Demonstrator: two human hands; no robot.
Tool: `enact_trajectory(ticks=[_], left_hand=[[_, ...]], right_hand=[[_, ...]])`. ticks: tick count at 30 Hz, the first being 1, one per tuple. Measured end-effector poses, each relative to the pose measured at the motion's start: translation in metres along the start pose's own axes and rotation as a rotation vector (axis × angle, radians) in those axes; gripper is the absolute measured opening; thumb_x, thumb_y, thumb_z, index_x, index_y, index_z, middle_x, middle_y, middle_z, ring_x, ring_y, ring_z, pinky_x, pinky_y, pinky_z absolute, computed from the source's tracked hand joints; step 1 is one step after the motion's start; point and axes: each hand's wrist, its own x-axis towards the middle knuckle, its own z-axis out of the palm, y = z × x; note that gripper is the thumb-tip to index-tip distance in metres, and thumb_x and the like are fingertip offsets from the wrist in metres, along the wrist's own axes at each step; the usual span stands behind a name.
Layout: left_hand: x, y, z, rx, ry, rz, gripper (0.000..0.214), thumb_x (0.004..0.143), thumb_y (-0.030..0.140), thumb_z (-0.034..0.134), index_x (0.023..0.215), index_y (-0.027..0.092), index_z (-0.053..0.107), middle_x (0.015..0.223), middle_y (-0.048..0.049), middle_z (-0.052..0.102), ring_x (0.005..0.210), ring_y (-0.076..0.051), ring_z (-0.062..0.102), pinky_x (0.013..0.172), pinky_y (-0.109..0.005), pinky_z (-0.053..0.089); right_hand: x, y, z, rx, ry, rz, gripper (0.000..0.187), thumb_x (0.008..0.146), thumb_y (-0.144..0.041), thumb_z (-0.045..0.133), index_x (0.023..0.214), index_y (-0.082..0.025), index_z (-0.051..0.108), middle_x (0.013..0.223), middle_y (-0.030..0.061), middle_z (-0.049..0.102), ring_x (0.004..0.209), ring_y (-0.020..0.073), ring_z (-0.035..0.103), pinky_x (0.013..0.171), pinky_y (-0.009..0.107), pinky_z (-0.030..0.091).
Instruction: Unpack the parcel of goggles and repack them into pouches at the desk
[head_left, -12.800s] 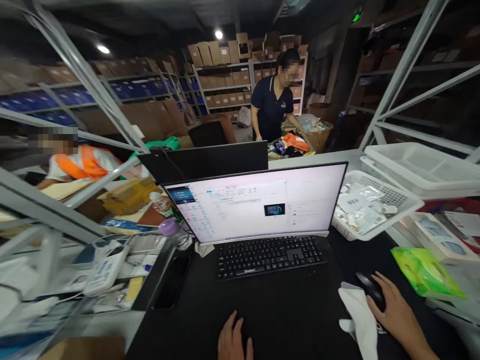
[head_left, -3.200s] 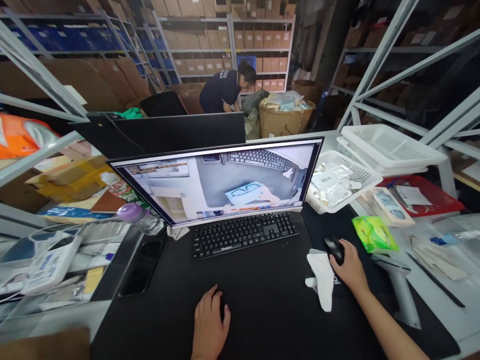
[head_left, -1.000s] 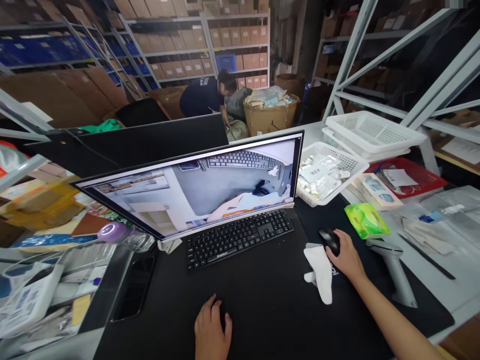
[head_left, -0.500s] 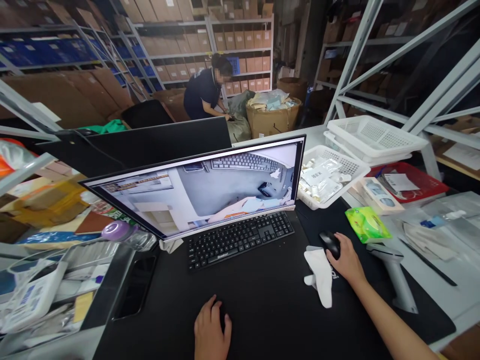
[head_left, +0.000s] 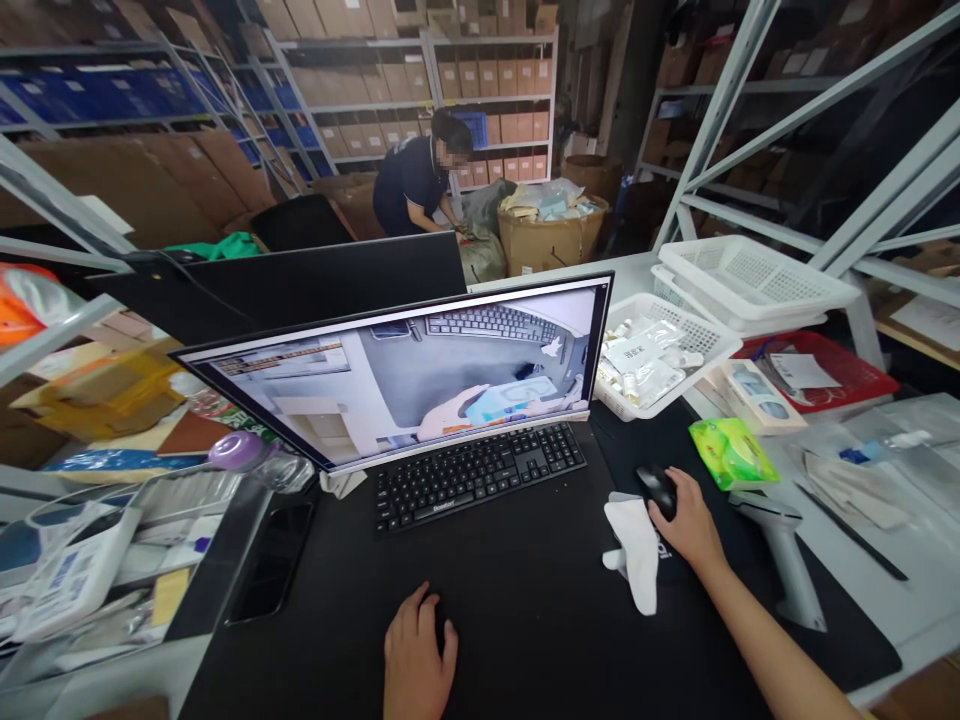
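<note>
My right hand (head_left: 688,522) is wrapped over a black computer mouse (head_left: 657,491) on the dark desk mat (head_left: 517,590). Just left of the mouse lies a crumpled white tissue-like piece (head_left: 634,550). My left hand (head_left: 420,652) lies on the mat in front of the keyboard, holding nothing, with its thumb apart from the fingers. A black keyboard (head_left: 480,478) sits beneath the monitor (head_left: 465,370), whose lit screen shows a camera picture of a desk with hands and a light-blue item. A grey handheld scanner (head_left: 784,555) rests right of my right wrist.
A phone (head_left: 274,560) and a purple-lidded bottle (head_left: 259,460) are at the left. At the right are a green packet (head_left: 733,452), a white basket of small packs (head_left: 660,355) and a red tray (head_left: 862,375). Beyond the monitors, a person (head_left: 416,180) bends near a large carton (head_left: 551,240).
The on-screen picture has changed: a light-blue item now shows more fully near the hands there. The view has shifted slightly. My hands keep their places, the right one still on the mouse.
</note>
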Motion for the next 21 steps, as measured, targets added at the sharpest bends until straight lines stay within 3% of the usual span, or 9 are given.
enact_trajectory(ticks=[21], left_hand=[[-0.0011, 0.0006, -0.0001, -0.031, -0.017, -0.051, 0.025, 0.095, 0.028, 0.048, 0.111, 0.016, 0.062, 0.124, -0.0140, 0.063, 0.113, -0.030, 0.061, 0.092, -0.048, 0.053]], right_hand=[[0.0000, -0.0008, 0.0003, 0.014, -0.019, 0.019, 0.058, 0.087, -0.039, 0.060, 0.138, -0.016, 0.045, 0.137, 0.0209, 0.053, 0.126, 0.0355, 0.056, 0.102, 0.054, 0.054]])
